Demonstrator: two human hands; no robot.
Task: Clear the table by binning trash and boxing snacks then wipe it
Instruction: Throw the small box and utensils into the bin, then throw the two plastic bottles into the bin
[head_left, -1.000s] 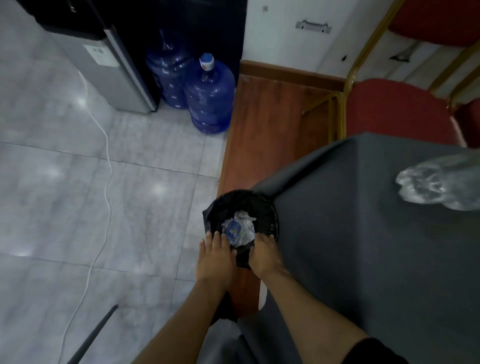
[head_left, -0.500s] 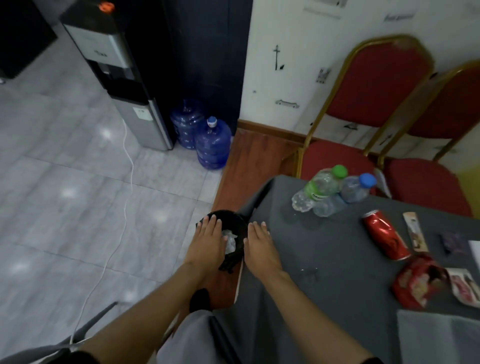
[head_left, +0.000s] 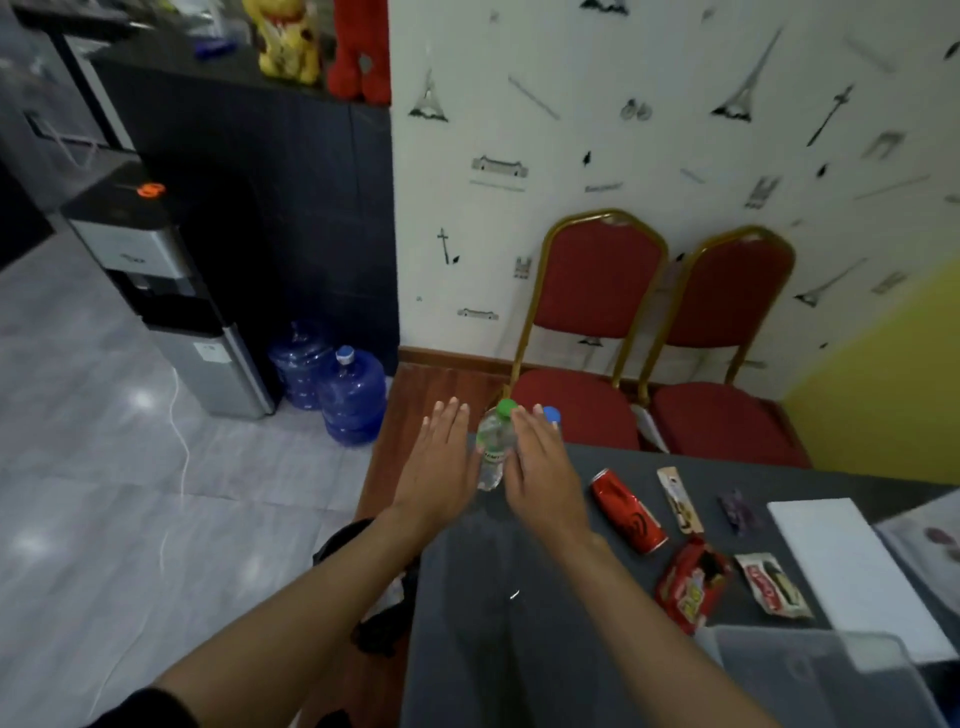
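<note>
Both hands, left hand (head_left: 441, 462) and right hand (head_left: 540, 467), flank the green-capped bottle (head_left: 493, 447) at the table (head_left: 519, 623) corner, fingers spread, empty. It looks light, crushable, slippery; I'd grip mid-body.

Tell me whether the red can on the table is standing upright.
No: the red can lies on its side on the dark table, beside a snack wrapper.

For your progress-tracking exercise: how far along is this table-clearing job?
Barely begun. Done: some trash sits in the bin. In hand: left hand and right hand, both open, flank the green-capped bottle. Left: red can, wrappers, boxing snacks, wiping.
</note>
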